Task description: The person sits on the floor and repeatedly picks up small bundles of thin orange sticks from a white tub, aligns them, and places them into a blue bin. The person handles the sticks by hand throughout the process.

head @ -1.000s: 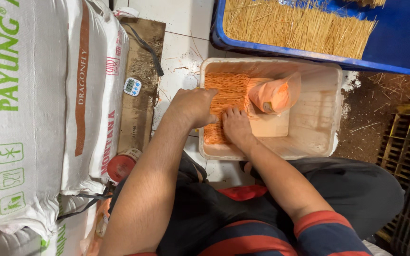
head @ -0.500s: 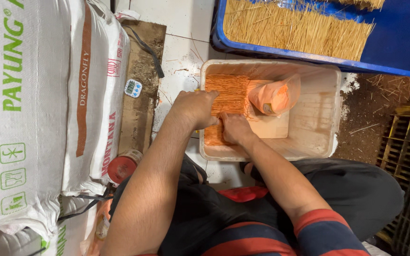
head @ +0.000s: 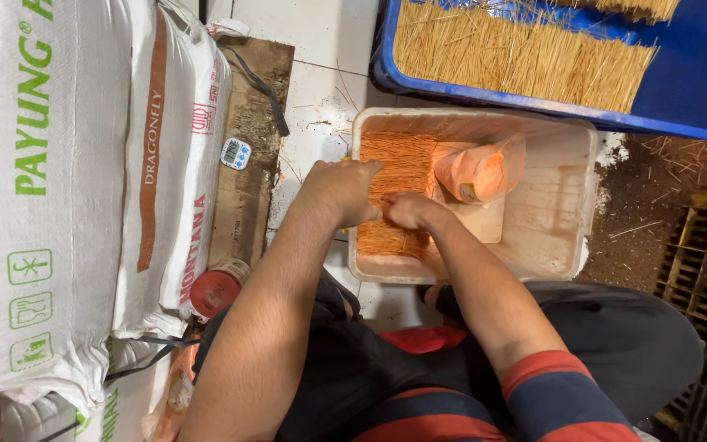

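Orange sticks (head: 398,176) lie as a flat layer in the left part of the pale tub (head: 570,164), running from its far wall toward the near wall. Your left hand (head: 341,192) sits on the left edge of that layer, fingers curled down into the sticks; your right hand (head: 407,211) is just beside it, knuckles up, fingers tucked into the same layer. Both look pressed onto the sticks, but you can't tell from here whether either actually pinches a bunch, fingertips are hidden. Change over the last second: right hand has slid left across the sticks and now nearly touches the left one, which has barely moved. So the hands have closed together on one patch at the near-left of the layer. Just right of the sticks a plastic bag of orange powder (head: 480,170) lies on a pale board (head: 484,221) inside the tub, untouched. Beyond the tub: blue tray (head: 697,82) with plain straw-coloured sticks (head: 517,53). Left of you: white sacks (head: 83,188), small timer (head: 236,153) on brown cardboard (head: 247,205), red-lidded jar (head: 216,290) by your elbow.
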